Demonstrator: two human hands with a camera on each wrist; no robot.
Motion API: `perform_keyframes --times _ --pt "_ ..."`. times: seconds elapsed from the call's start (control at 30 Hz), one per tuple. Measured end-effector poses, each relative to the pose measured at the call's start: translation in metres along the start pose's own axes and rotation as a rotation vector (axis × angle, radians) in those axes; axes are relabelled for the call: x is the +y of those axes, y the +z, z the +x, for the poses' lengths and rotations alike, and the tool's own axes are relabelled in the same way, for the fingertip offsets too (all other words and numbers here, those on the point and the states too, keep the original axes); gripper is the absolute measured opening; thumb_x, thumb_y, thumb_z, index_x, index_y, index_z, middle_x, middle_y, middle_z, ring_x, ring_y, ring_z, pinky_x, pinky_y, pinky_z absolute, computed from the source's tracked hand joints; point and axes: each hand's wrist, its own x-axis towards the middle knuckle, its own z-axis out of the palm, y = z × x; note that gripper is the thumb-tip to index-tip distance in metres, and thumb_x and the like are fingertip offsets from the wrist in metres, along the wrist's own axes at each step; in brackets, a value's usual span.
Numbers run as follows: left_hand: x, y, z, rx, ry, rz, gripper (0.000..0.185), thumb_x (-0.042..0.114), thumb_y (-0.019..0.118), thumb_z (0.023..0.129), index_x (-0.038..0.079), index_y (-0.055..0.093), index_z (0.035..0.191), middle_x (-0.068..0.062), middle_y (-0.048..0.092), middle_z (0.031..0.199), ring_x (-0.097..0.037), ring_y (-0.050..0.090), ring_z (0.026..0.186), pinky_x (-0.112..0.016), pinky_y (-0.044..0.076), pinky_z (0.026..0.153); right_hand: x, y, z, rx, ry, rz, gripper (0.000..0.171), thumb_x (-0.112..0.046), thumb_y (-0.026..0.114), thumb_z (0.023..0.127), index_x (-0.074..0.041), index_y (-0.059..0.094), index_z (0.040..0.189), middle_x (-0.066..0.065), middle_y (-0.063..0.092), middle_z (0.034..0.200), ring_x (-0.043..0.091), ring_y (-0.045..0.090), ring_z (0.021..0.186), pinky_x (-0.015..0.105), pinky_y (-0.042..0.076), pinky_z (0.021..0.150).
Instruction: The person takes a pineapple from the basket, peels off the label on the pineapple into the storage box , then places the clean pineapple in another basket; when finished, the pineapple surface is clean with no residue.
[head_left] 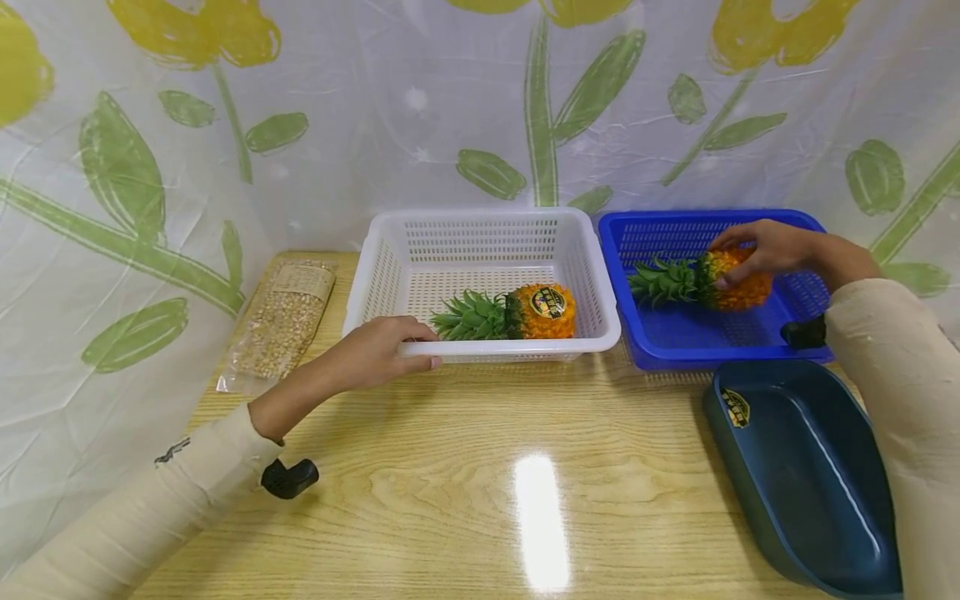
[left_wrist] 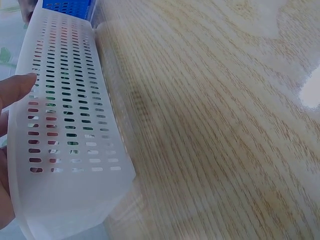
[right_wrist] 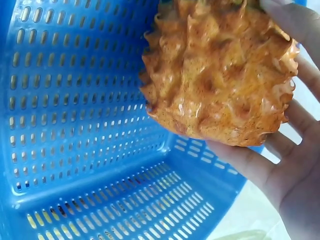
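My left hand (head_left: 378,354) grips the near rim of a white plastic basket (head_left: 517,345) at its left end, thumb outside the wall and fingers over the edge. Inside that basket lies a pineapple (head_left: 551,321) with a black and gold label, its leafy crown to the left. My right hand (head_left: 776,248) holds a second pineapple (head_left: 746,292) by its orange body, within the blue basket (head_left: 720,354). In the right wrist view the thumb and fingers wrap round the spiky fruit (right_wrist: 215,75). Its green crown (head_left: 663,282) points left.
A dark teal basin (head_left: 810,475) with a black and gold sticker stands at the front right, partly behind the right sleeve. To the left lies a clear bag of pale beans or grains (head_left: 281,321). A flower-printed curtain (head_left: 337,125) hangs behind the wooden table (head_left: 420,467).
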Motion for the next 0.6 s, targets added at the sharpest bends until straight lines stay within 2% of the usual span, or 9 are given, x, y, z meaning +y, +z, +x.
perform_keyframes --times 0.4,0.6 --pt "0.0002 0.0005 0.0004 -0.013 -0.017 -0.002 0.023 0.033 0.071 0.095 0.017 0.075 0.11 -0.001 0.071 0.106 -0.016 0.063 0.092 -0.039 0.05 0.079 0.0022 0.0005 -0.0002 -0.025 0.023 -0.007 0.072 -0.028 0.079 0.088 0.003 0.047 0.145 0.038 0.036 0.149 0.059 0.034 0.134 0.073 0.035 0.101" --pt "-0.0002 0.0003 0.0001 -0.015 -0.019 -0.001 0.023 0.033 0.07 0.095 0.016 0.075 0.111 0.0 0.071 0.106 -0.016 0.063 0.093 -0.039 0.05 0.08 0.0042 -0.0003 -0.0009 -0.012 0.064 -0.002 0.073 -0.029 0.076 0.09 0.006 0.045 0.146 0.04 0.034 0.148 0.06 0.035 0.131 0.071 0.039 0.098"
